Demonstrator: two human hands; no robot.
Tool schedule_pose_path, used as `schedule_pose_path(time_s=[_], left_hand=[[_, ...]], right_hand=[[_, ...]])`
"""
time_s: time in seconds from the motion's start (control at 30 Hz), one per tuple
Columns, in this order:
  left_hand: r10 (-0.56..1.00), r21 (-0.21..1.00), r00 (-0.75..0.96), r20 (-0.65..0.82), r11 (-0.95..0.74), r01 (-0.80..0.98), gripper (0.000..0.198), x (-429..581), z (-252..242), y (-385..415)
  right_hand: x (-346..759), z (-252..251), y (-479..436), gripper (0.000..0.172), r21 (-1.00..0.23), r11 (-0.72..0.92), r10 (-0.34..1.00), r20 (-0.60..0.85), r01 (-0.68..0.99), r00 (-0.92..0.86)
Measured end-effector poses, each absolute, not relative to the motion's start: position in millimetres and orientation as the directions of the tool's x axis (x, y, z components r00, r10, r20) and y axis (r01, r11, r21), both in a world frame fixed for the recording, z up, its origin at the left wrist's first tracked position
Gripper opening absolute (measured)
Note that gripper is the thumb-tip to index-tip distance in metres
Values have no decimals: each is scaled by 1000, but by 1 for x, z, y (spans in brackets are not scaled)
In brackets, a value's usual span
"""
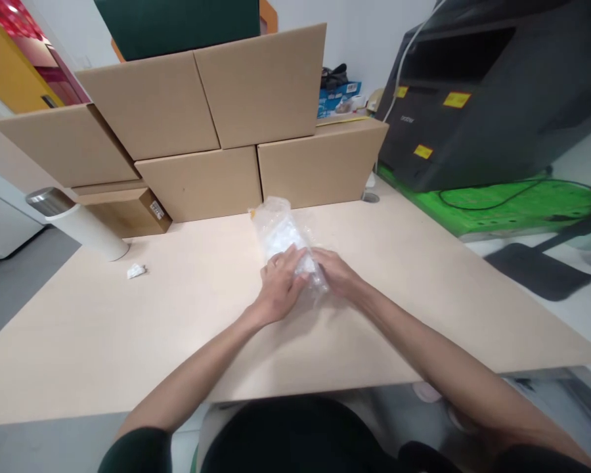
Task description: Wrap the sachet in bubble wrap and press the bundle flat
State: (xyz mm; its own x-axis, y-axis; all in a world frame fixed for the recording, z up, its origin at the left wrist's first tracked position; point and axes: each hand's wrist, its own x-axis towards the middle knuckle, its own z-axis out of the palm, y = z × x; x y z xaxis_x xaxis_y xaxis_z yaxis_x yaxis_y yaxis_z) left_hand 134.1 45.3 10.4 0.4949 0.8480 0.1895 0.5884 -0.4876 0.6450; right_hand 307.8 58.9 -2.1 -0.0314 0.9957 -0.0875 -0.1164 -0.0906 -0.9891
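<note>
My bare left hand (280,288) — fingers open atop a clear-plastic-wrapped whitish oblong packet (280,228) | my bare right hand (337,273) at its right side — grip hidden, can't tell

A whitish package (282,231) in crinkled clear plastic lies aslant on the table (177,328).

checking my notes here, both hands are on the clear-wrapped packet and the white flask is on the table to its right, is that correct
Not quite: the white flask is on the table to the packet's left, as the head view shows. The left hand and right hand are both on the packet.
</note>
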Motion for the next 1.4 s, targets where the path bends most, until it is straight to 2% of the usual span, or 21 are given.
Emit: schedule_pose_path(time_s=[0.1, 0.17, 0.3, 0.47, 0.57, 0.67, 0.77, 0.83, 0.87, 0.93, 0.97, 1.03, 1.1, 1.2, 1.3, 1.4], left_hand=[[844, 484, 526, 101, -504, 715, 53, 155, -2, 48], [840, 391, 537, 80, -522, 758, 54, 163, -8, 49], [824, 288, 558, 98, -560, 776, 53, 168, -14, 51], [822, 281, 557, 119, -566, 775, 49, 165, -17, 51], [812, 327, 568, 133, -577, 748, 48, 159, -13, 53], [827, 366, 519, 215, -561, 743, 52, 143, 5, 63], [854, 405, 408, 322, -514, 756, 56, 116, 33, 78], [865, 536, 411, 289, -501, 679, 58, 96, 51, 84], [857, 656, 467, 220, -484, 579, 62, 87, 57, 85], [819, 893, 571, 51, -293, 340, 77, 73, 62, 81], [793, 964, 609, -22, -145, 224, 86, 69, 61, 77], [775, 993, 622, -113, 117, 35, 101, 66, 53, 68], [811, 972, 572, -123, 214, -93, 100, 70, 42, 60], [905, 969, 413, -101, 184, -167, 79, 81, 26, 59], [974, 965, 163, -155, 184, -186, 92, 91, 9, 72], [991, 986, -12, -135, 133, -98, 101, 95, -12, 88]], right_hand=[[340, -6, 61, 29, -983, 51, 989, 75, 178, 130], [350, -7, 67, 29, -954, 52, 974, 114, 294, 198], [340, -6, 94, 28, -971, -94, 974, -44, 219, 222], [310, -1, 130, 24, -986, -154, 976, -141, 68, 165], [302, 5, 131, 25, -986, -163, 977, -165, -23, 135], [300, 15, 111, 26, -982, -156, 982, -166, -107, 93], [303, 31, 76, 34, -960, -171, 984, -155, -222, -86], [307, 45, 52, 37, -951, -187, 966, -133, -245, -221], [308, 51, 42, 37, -950, -182, 961, -117, -254, -251], [310, 62, 28, 39, -943, -170, 966, -101, -286, -240], [310, 65, 25, 39, -940, -158, 973, -96, -304, -208], [309, 63, 28, 40, -934, -133, 987, -95, -330, -130], [304, 53, 40, 40, -934, -111, 994, -100, -340, -51], [293, 26, 66, 40, -963, -93, 988, -122, -255, 98], [281, 0, 91, 34, -996, -71, 962, -56, 47, 266], [276, -17, 105, 35, -973, -20, 941, 59, 230, 332]])
